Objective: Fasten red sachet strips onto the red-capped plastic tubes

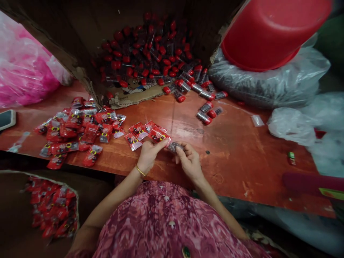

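My left hand, with a gold bangle at the wrist, has its fingers closed on a red printed sachet. From the right, my right hand grips a small clear tube filled with dark pieces. The tube's near end meets the sachet's edge between the two hands; how far it sits inside cannot be made out. More flat red sachets lie just beyond my left hand. Left of those is a heap of filled red sachets.
A torn cardboard box spills red-capped tubes onto the red table. At the right stand a red tub and plastic bags. A phone lies at the left edge. Below, an open carton holds filled sachets.
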A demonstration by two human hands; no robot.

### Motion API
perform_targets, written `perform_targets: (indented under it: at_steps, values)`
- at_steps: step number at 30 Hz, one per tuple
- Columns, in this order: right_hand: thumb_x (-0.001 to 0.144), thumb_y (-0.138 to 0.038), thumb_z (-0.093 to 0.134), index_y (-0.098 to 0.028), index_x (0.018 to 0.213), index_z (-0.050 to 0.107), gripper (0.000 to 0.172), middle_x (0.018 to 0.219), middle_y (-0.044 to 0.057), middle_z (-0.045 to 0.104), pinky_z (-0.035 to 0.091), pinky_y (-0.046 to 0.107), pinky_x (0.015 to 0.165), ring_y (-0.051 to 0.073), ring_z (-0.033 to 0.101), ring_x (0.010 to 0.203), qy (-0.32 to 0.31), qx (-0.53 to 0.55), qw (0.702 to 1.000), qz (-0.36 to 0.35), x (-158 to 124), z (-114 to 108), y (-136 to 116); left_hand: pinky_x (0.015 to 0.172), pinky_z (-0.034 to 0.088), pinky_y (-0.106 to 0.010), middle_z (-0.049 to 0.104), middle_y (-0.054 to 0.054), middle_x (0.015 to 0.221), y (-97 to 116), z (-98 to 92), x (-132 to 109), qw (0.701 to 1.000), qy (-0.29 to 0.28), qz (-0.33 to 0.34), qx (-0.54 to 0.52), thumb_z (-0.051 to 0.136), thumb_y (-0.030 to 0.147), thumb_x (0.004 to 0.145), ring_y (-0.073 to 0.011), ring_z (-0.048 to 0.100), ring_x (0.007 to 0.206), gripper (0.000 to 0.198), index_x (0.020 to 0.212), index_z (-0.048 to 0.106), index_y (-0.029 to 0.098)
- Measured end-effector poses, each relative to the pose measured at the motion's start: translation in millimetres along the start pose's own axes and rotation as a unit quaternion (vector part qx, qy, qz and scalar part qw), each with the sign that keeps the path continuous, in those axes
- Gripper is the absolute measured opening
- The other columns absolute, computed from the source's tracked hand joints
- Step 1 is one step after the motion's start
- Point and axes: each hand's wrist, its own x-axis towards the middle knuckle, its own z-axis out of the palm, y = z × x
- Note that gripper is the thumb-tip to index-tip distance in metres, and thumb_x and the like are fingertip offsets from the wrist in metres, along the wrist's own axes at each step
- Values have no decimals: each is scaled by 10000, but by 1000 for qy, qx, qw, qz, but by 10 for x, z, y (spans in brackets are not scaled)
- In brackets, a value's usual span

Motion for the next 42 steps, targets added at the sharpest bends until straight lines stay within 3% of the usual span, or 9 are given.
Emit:
perform_targets:
  at_steps: [3, 9, 14, 19, 24, 30, 36, 42]
  values:
    - [784, -444, 568, -192, 883, 552, 271, 478, -89, 477, 376, 208, 399, 76, 453, 378, -7, -7, 1000, 8, 27, 29, -42, 638, 452, -241, 637, -10, 638, -65, -11, 8, 1000, -2, 6, -1, 727, 375, 637, -105, 549, 600, 263, 648, 646, 124]
    - [782, -402, 566, -196, 909, 547, 242, 553, -70, 525, 414, 210, 434, 74, 481, 416, 68, 17, 997, -9, 26, 209, -22, 542, 414, -226, 601, 3, 566, -56, 61, 12, 999, -26, -5, -46, 699, 435, 657, -95, 522, 530, 307, 640, 614, 140]
    - [766, -394, 588, -187, 919, 556, 260, 566, -63, 543, 404, 204, 414, 71, 469, 410, 87, 26, 996, -6, 16, 267, 25, 551, 420, -207, 624, 15, 649, -31, 145, -12, 992, 19, -3, -128, 778, 430, 548, -75, 538, 556, 376, 708, 594, 143]
    - [766, -416, 592, -180, 898, 556, 273, 647, -31, 590, 444, 216, 452, 75, 501, 456, 106, 42, 994, -5, 45, 286, 23, 384, 293, -213, 497, 54, 470, -95, 193, -22, 993, 19, -43, -105, 752, 515, 546, -50, 389, 368, 432, 638, 549, 144]
    - [761, -402, 616, -183, 899, 580, 262, 570, -50, 559, 396, 197, 389, 67, 456, 398, 29, -7, 1000, 9, 26, 224, 9, 484, 398, -217, 562, 20, 556, -77, 171, -18, 991, 70, 10, -116, 772, 466, 545, -74, 494, 478, 399, 629, 542, 151]
    - [746, -415, 647, -187, 855, 594, 259, 536, -46, 558, 407, 199, 393, 75, 471, 396, 19, -3, 1000, 5, 60, 252, -18, 334, 307, -222, 472, 48, 439, -23, 127, -49, 989, 0, -71, -133, 754, 557, 496, -64, 393, 324, 476, 577, 498, 164]
    - [690, -400, 718, -209, 961, 599, 352, 773, 15, 697, 535, 262, 529, 117, 618, 525, -41, 58, 997, 25, 44, 210, -6, 375, 304, -208, 558, 6, 579, 86, 45, -42, 986, 2, -56, -158, 799, 491, 455, -77, 463, 452, 471, 653, 549, 144]
    - [606, -417, 759, -205, 747, 536, 339, 529, -57, 585, 465, 235, 398, 99, 518, 385, -16, 64, 998, 2, 214, 369, -5, 422, 294, -207, 542, 26, 530, 122, 6, -103, 980, -7, -85, -178, 798, 459, 496, -56, 428, 439, 405, 636, 599, 135]
